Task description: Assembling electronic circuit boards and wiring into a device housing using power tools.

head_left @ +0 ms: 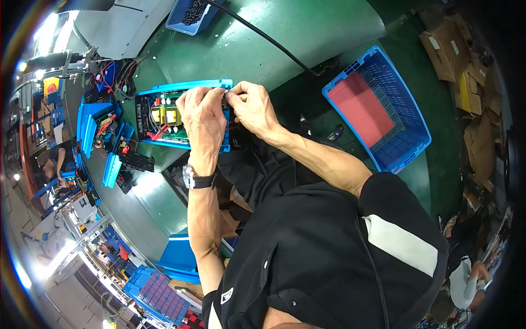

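An open blue metal housing (159, 88) lies on the green bench, with a circuit board, yellow-wrapped transformers (165, 115) and red wires showing inside. Over its right part rests my left hand (201, 118), its fingers curled and thumb closed in toward the right end of the housing. My right hand (253, 107) meets it there, thumb and forefinger pinched at the far right corner. Whatever sits between the fingertips of either hand is too small or hidden to name. A watch is on my left wrist.
More blue housings with wired parts (104, 131) stand left on the green bench (246, 49). A blue bin (192, 16) of small dark pieces is at the back. To the right is a blue crate (402, 104) with a red bottom. A black cable (263, 35) crosses the bench.
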Tool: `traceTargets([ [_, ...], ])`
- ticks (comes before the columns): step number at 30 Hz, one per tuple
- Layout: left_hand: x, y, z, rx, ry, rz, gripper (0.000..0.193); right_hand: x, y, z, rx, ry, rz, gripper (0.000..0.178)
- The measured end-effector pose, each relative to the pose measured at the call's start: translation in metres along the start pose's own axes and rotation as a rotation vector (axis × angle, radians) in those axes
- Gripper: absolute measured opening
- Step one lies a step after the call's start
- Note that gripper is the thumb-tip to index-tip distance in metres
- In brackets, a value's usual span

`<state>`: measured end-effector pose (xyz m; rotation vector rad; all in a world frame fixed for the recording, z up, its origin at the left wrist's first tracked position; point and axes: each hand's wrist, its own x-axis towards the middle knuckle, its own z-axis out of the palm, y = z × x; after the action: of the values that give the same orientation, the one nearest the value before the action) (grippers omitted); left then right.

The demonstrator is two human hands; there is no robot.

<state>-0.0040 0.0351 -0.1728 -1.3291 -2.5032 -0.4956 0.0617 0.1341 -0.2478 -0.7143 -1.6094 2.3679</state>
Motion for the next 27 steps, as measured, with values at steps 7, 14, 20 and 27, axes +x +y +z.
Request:
traceTargets([
  [7,-0.004,0.008,0.004,0.100,0.038,-0.027,0.020,0.004,-0.001,-0.002,0.028,0.010,0.038,0.024],
  [14,0.000,0.005,0.003,-0.031,0.029,-0.076,0.014,0.005,-0.007,-0.003,-0.015,0.053,0.045,0.027],
  [20,-0.002,0.000,0.006,-0.055,0.035,-0.066,0.016,0.007,-0.007,-0.002,-0.022,0.001,0.073,0.024],
  [27,-0.003,0.006,0.009,0.012,0.027,-0.033,0.021,0.009,-0.001,0.000,0.004,0.000,0.063,0.024],
])
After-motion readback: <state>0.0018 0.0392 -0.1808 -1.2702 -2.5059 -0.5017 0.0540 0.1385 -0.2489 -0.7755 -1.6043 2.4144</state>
